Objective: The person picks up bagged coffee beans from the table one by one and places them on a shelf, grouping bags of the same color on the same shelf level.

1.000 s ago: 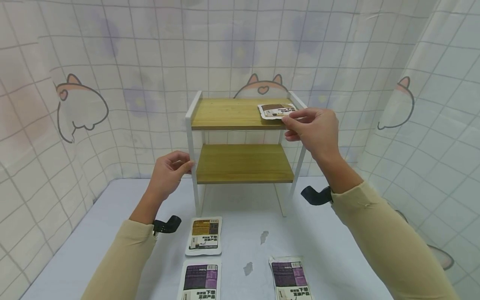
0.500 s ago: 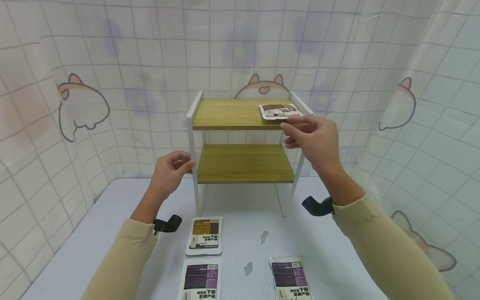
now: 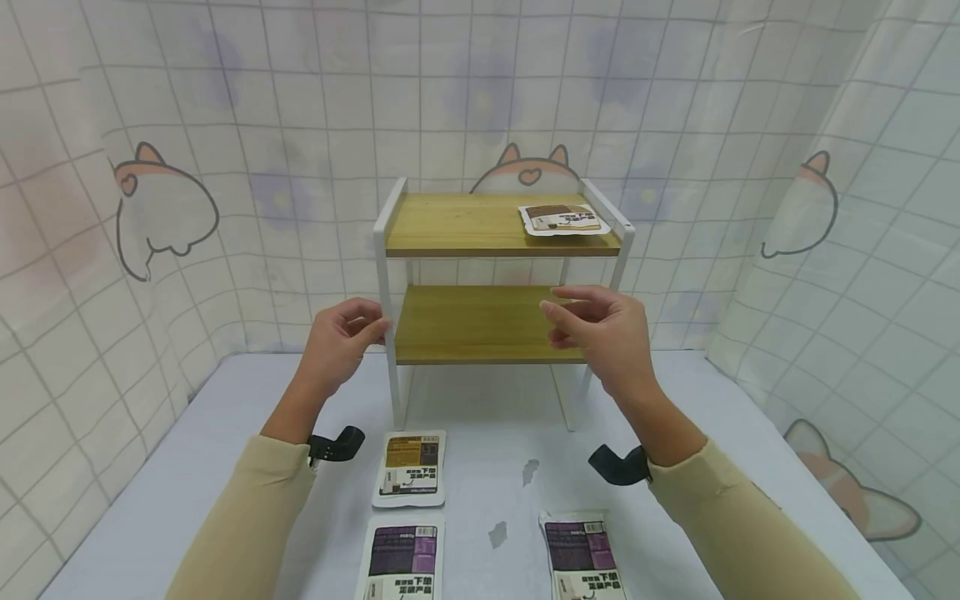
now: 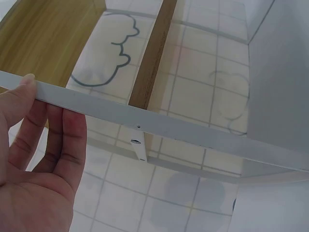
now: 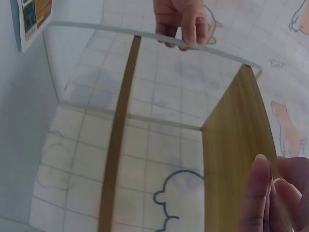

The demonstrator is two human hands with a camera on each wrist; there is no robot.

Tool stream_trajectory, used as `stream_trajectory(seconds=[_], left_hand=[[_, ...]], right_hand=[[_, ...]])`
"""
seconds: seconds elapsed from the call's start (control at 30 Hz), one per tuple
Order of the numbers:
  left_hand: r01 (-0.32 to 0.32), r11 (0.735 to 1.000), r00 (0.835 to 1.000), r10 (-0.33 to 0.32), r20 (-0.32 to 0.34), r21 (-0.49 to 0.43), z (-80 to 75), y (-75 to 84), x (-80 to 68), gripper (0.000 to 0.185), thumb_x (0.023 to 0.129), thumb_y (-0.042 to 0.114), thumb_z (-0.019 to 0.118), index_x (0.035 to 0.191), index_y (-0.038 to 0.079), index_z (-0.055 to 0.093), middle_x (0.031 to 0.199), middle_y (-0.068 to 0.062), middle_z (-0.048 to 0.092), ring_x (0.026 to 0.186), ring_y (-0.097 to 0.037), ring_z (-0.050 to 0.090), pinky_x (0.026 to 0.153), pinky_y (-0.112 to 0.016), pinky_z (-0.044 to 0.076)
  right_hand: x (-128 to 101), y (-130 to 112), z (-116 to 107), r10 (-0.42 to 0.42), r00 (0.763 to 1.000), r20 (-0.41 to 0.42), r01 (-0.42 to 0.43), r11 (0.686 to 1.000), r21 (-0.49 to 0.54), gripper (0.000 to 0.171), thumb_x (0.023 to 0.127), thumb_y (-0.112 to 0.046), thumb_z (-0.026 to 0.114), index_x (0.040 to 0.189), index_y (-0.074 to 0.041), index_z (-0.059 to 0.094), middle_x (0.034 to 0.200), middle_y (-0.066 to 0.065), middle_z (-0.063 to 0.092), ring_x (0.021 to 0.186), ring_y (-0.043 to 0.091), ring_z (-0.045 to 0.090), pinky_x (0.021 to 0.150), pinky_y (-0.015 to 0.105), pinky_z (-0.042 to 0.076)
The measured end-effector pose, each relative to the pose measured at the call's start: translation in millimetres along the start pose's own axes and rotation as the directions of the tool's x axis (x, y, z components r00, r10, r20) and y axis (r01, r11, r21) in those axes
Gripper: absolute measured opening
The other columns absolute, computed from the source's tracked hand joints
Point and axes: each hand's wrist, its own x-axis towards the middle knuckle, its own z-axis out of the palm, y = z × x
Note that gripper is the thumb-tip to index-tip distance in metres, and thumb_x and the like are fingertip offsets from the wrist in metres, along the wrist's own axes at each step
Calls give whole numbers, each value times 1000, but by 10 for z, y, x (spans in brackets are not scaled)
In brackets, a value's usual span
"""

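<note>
Now resting flat at the right end of the shelf rack's point(image 3: 495, 250) top board: a light, limp, slick packet point(image 3: 562, 219), probably best pinched at a sealed edge. Left hand point(image 3: 341, 337) gripping the rack's white front post. Right hand point(image 3: 600, 333) empty, fingers loosely spread, lower than half a second ago, off the packet.

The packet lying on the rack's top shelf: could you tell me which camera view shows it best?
The head view: the packet lies flat at the top shelf's right end, label fully visible. Neither wrist view shows this packet; both look at the rack's frame and wooden shelves.
</note>
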Motion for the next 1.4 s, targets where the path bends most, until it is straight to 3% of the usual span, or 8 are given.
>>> stream_trajectory(seconds=[0.47,0.8,1.13,1.4], left_hand=[[-12,1000,1000,12,-3,0,-29,-3,-3,27,99,22,69,116,0,69,108,-8,68,100,-14,70,83,-20,59],[-8,1000,1000,8,-8,12,-34,17,-23,21,99,20,69,113,4,70,108,-7,69,99,-11,71,83,-20,59],[-8,1000,1000,8,0,18,-26,21,-7,23,99,21,69,114,3,70,110,-9,68,101,-15,70,84,-19,59],[-16,1000,1000,16,2,9,0,7,-2,25,99,20,69,115,1,69,109,-8,68,100,-13,70,83,-20,59]], right_hand=[[-335,273,203,-14,1000,22,13,999,48,30,90,-29,81,114,-12,76,100,12,76,75,21,74,72,32,64],[-537,447,337,-8,999,44,4,996,88,31,89,-23,82,115,-6,75,101,11,76,78,18,73,76,29,64],[-726,613,512,60,989,132,-74,991,110,28,90,-19,80,117,-11,75,114,10,75,98,17,73,84,24,61],[-825,726,644,178,970,164,-181,983,4,32,88,-24,82,119,-20,75,117,1,75,100,19,73,84,25,61]])
